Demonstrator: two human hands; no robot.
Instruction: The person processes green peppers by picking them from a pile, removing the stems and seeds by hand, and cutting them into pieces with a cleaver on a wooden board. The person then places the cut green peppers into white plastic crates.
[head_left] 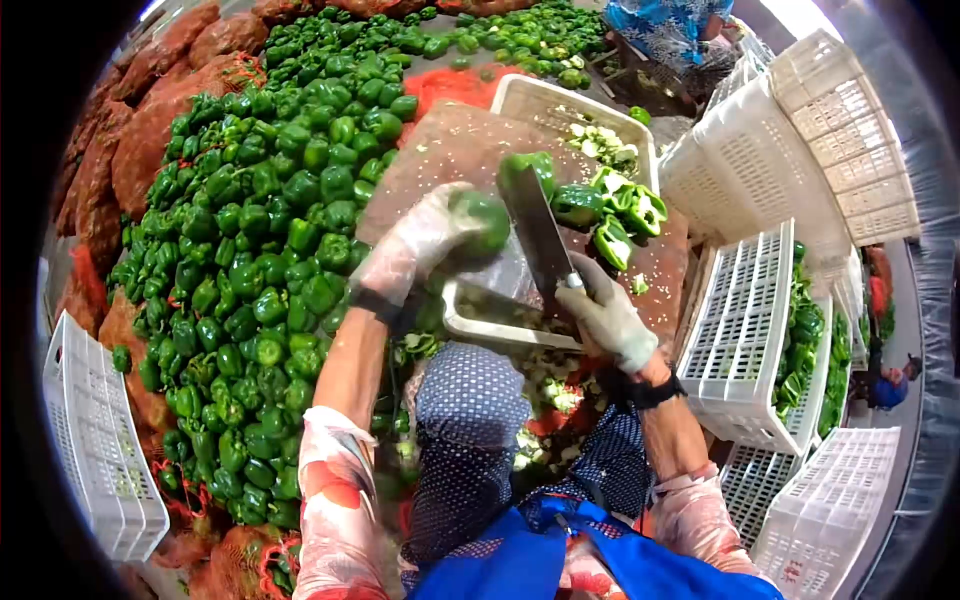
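Observation:
My left hand (428,228), in a pale glove, is closed around a whole green bell pepper (482,222), blurred by motion, over the board's left side. My right hand (612,312), also gloved, grips the handle of a broad-bladed knife (541,232) pointing away from me. Another green pepper (524,174) sits at the blade's tip, partly behind it. Right of the blade lie cut pepper pieces (615,240) with pale insides showing. Beneath them is a reddish-brown board (450,150) sprinkled with seeds, resting across a white bin (500,328).
A large heap of green peppers (270,240) spreads to the left, bordered by red mesh sacks (150,150). White plastic crates (735,320) stand at right, some holding cut peppers (803,320). Another crate (105,440) lies far left. Pepper scraps (605,145) fill the bin's far end.

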